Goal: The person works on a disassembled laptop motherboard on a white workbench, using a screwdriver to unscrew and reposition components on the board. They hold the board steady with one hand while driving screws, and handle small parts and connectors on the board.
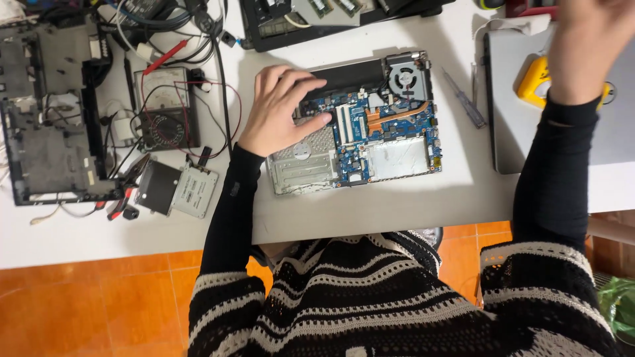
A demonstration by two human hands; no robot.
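An opened laptop base lies on the white table, showing a blue circuit board, a copper heat pipe and a grey fan. My left hand rests flat on its left part, fingers spread over the black battery strip and the metal drive bay. My right hand is raised and blurred above a closed grey laptop at the right, next to a yellow tool; whether it holds anything is unclear.
A screwdriver lies right of the opened base. At left sit a hard drive, an analog multimeter with red and black leads, a stripped black laptop shell and tangled cables. Another opened laptop lies at the back. Orange floor tiles show below the table edge.
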